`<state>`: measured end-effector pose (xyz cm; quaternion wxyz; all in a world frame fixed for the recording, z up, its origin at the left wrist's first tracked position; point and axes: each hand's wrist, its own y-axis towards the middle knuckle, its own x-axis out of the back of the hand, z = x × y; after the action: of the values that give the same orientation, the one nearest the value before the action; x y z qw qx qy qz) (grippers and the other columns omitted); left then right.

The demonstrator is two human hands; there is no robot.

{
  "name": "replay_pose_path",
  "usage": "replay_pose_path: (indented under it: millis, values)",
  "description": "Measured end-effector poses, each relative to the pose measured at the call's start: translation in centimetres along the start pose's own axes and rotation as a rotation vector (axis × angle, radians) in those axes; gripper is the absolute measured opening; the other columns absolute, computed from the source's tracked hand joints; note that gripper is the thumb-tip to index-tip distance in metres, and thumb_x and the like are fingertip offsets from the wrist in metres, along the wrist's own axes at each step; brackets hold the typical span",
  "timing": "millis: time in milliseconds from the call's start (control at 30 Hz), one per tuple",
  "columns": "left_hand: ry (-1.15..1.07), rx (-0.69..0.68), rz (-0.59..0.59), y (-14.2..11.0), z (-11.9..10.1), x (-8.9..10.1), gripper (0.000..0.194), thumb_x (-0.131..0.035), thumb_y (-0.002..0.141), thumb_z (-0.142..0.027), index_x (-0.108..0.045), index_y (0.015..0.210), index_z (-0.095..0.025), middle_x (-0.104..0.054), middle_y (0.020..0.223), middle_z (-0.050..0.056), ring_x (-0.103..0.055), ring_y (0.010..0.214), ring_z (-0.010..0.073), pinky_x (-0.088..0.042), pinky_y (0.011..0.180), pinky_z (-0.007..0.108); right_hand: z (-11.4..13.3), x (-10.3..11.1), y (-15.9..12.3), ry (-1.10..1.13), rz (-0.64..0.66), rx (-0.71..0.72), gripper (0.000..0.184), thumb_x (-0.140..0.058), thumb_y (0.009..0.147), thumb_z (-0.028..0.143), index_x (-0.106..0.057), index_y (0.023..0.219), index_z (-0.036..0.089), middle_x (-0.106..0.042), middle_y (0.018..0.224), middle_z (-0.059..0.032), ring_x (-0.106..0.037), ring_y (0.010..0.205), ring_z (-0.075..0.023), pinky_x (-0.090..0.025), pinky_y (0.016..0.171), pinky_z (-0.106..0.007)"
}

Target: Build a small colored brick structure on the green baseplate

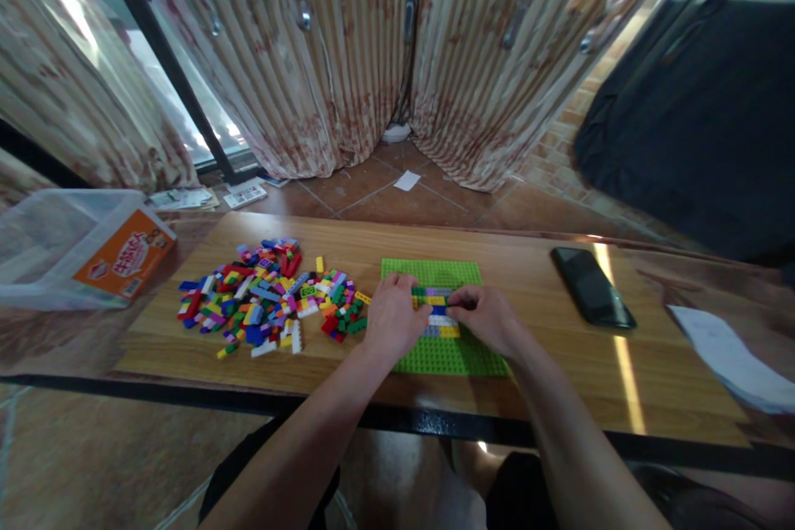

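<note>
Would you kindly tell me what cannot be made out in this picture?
All in the head view:
- Part of the green baseplate, and anything pinched there: hidden by the left hand and right hand.
- Left end of the clear bin: cut off by the left edge.
- Fine print on its orange label: too small.

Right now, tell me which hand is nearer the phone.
The right hand: it is on the phone side of the green board, while the left hand is on the side of the loose bricks.
</note>
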<state>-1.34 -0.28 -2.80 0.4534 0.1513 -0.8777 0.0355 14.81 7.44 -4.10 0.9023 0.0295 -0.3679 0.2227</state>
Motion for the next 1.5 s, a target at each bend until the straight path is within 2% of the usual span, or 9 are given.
replay_pose_path:
  millis: [300, 567, 700, 933, 1167, 1500]
  values:
    - [-0.017, 0.039, 0.03, 0.6, -0.1, -0.1, 0.029, -0.068, 0.075, -0.022, -0.057, 0.102, -0.016, -0.063, 0.105, 0.01, -0.061, 0.098, 0.0241, -0.049, 0.088, 0.036, 0.8, 0.1, -0.2, -0.005, 0.003, -0.014, 0.013, -0.065, 0.07, 0.018, -0.071, 0.081, 0.017, -0.07, 0.071, -0.0009, -0.059, 0.063, -0.0143, -0.043, 0.06, -0.026]
    - [-0.062, 0.066, 0.049, 0.6, 0.1, 0.3, 0.031, -0.071, 0.075, -0.026, -0.059, 0.102, -0.016, -0.063, 0.105, 0.009, -0.062, 0.096, 0.0229, -0.049, 0.086, 0.036, -0.1, 0.4, 0.1, 0.098, 0.018, 0.003, 0.01, -0.066, 0.072, 0.025, -0.071, 0.077, 0.018, -0.071, 0.072, -0.0012, -0.061, 0.065, -0.0146, -0.043, 0.061, -0.026]
    - [-0.081, 0.095, 0.073, 0.8, 0.1, 0.4, 0.025, -0.068, 0.078, -0.024, -0.061, 0.1, -0.017, -0.064, 0.104, 0.009, -0.063, 0.094, 0.0217, -0.05, 0.085, 0.034, -0.2, 0.4, 0.5, 0.083, 0.01, -0.029, 0.011, -0.066, 0.072, 0.027, -0.072, 0.076, 0.018, -0.07, 0.07, -0.0017, -0.06, 0.063, -0.0147, -0.043, 0.059, -0.026]
    - [-0.075, 0.1, 0.043, 0.9, 0.0, 0.1, 0.024, -0.07, 0.077, -0.026, -0.061, 0.098, -0.017, -0.065, 0.104, 0.008, -0.063, 0.094, 0.0217, -0.05, 0.084, 0.034, -0.3, 0.1, 0.8, 0.058, -0.003, -0.042, 0.014, -0.068, 0.07, 0.029, -0.072, 0.077, 0.018, -0.071, 0.071, -0.0021, -0.06, 0.063, -0.0143, -0.044, 0.059, -0.026]
    - [-0.056, 0.151, 0.046, 1.0, -0.4, 0.2, 0.022, -0.07, 0.076, -0.024, -0.061, 0.095, -0.018, -0.066, 0.102, 0.008, -0.063, 0.095, 0.0226, -0.05, 0.086, 0.035, -0.1, 0.0, 0.8, 0.032, -0.013, -0.02, 0.01, -0.067, 0.071, 0.025, -0.073, 0.076, 0.018, -0.072, 0.071, -0.0029, -0.062, 0.063, -0.0146, -0.045, 0.06, -0.026]
    - [-0.062, 0.18, 0.046, 1.5, -0.6, -0.2, 0.025, -0.069, 0.073, -0.019, -0.061, 0.097, -0.017, -0.068, 0.103, 0.009, -0.064, 0.096, 0.0232, -0.049, 0.086, 0.036, 0.7, -0.1, 0.7, -0.013, -0.019, -0.068, 0.012, -0.065, 0.072, 0.019, -0.073, 0.08, 0.016, -0.072, 0.073, -0.0039, -0.062, 0.065, -0.0155, -0.044, 0.06, -0.027]
